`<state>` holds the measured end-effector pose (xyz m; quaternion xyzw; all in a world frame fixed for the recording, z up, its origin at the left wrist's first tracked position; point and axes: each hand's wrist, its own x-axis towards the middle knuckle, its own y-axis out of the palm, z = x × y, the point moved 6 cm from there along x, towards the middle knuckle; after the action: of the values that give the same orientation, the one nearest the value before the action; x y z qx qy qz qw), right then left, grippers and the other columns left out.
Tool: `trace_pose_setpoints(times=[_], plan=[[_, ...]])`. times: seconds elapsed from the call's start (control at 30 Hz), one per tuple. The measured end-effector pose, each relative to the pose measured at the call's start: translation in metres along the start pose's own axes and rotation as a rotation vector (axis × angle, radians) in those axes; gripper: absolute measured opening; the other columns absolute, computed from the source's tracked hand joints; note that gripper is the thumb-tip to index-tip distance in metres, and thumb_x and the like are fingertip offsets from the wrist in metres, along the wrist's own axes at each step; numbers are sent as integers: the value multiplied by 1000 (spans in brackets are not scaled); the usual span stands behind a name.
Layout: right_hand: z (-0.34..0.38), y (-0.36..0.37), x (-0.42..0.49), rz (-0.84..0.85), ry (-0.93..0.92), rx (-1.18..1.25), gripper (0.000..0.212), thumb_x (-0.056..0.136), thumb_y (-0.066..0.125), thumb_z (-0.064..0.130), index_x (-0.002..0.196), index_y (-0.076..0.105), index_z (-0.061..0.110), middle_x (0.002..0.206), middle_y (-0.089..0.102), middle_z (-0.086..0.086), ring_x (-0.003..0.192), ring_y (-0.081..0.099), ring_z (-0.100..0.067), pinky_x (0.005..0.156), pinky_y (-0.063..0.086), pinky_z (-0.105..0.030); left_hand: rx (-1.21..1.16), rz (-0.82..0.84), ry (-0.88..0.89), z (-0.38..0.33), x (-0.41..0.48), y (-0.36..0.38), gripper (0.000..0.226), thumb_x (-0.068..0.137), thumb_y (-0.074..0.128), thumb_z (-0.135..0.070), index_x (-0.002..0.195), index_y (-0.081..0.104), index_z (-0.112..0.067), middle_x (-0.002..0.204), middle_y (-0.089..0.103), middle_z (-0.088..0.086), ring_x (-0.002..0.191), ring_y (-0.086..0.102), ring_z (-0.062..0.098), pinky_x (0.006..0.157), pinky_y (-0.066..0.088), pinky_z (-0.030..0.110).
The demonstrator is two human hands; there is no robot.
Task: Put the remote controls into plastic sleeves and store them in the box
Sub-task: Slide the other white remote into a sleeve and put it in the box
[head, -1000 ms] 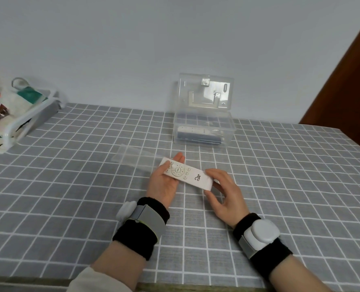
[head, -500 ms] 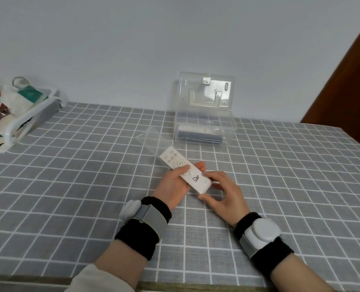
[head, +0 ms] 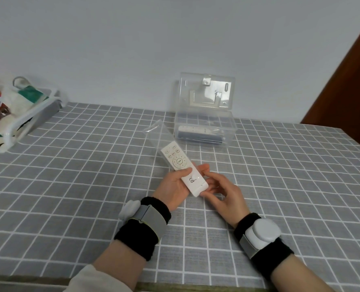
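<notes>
A white remote control with round buttons points away from me, its far half inside a clear plastic sleeve. My left hand grips the remote's near half, thumb across its face. At the remote's near end my right hand pinches the corner with its fingertips. The clear plastic box stands behind with its lid up against the wall. Inside the box lies another remote on something dark.
A white basket with bags and cloth sits at the table's far left edge. The grey checked tablecloth covers the table. A brown door or panel rises at the right.
The remote has turned from lying crosswise to pointing away from me, and has slid further into the sleeve. Both hands moved with it, closer together at its near end.
</notes>
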<state>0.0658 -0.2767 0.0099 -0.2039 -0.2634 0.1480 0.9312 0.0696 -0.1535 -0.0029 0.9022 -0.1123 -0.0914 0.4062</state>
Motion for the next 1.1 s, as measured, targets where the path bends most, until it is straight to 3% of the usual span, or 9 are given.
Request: trace_pose_setpoints(times=[0.1, 0.2, 0.3, 0.5, 0.67, 0.77, 0.9, 1.0, 1.1], plan=[[0, 1, 0, 18, 58, 41, 54, 76, 70, 4, 115, 47, 33, 103, 61, 13, 89, 62, -2, 77, 50, -12, 53, 45, -72, 12, 1, 7, 40, 84, 48, 0, 123, 43, -1, 103, 67, 17, 95, 68, 27, 81, 57, 35], [-3, 2, 1, 26, 96, 59, 55, 78, 68, 3, 115, 46, 37, 101, 64, 10, 85, 63, -8, 77, 52, -16, 104, 23, -102, 19, 2, 6, 36, 87, 46, 4, 122, 46, 0, 104, 62, 17, 97, 64, 26, 84, 56, 31], [-3, 2, 1, 25, 85, 52, 52, 80, 65, 1, 119, 47, 31, 96, 66, 5, 76, 65, -14, 72, 53, -17, 108, -29, -54, 14, 4, 2, 44, 86, 51, -6, 129, 42, 1, 114, 59, 20, 105, 60, 30, 93, 49, 42], [-5, 3, 1, 22, 73, 53, 47, 81, 62, -1, 115, 50, 28, 82, 68, 2, 66, 66, -15, 68, 52, -14, 90, -141, 110, -4, 6, -12, 46, 95, 40, -14, 140, 33, -8, 114, 66, 11, 102, 67, 16, 78, 54, 38], [-4, 1, 0, 10, 69, 49, 48, 80, 62, -2, 114, 50, 29, 78, 65, 6, 62, 64, -9, 65, 50, -11, 94, -112, 110, -2, 4, -7, 42, 96, 39, -9, 138, 36, -4, 113, 65, 14, 101, 66, 20, 76, 58, 34], [-4, 0, 0, -1, 81, 47, 50, 81, 62, -1, 112, 49, 36, 80, 65, 6, 65, 65, -13, 64, 50, -12, 90, -81, 92, 0, 4, -4, 37, 96, 38, -6, 133, 39, -5, 113, 65, 14, 103, 64, 22, 83, 56, 36], [-3, -2, -1, -22, 97, 21, 52, 81, 62, 0, 111, 46, 40, 78, 63, 10, 67, 62, -3, 62, 49, -9, 119, -41, 42, 6, 5, -1, 31, 96, 36, -5, 125, 47, -7, 112, 66, 11, 108, 62, 23, 93, 51, 40], [-4, 0, 0, 9, 92, -17, 53, 84, 59, 2, 115, 44, 41, 73, 63, 14, 62, 61, -9, 54, 49, -13, 146, -14, 29, 8, 5, -1, 32, 95, 38, -4, 127, 45, -5, 117, 63, 13, 111, 60, 24, 96, 48, 39], [-4, 2, -1, 52, 98, 2, 52, 86, 55, 2, 122, 40, 37, 85, 66, 12, 63, 64, -13, 52, 48, -13, 150, -13, 24, 9, 6, -2, 36, 94, 39, -2, 130, 42, -3, 120, 61, 14, 113, 58, 27, 96, 49, 38]])
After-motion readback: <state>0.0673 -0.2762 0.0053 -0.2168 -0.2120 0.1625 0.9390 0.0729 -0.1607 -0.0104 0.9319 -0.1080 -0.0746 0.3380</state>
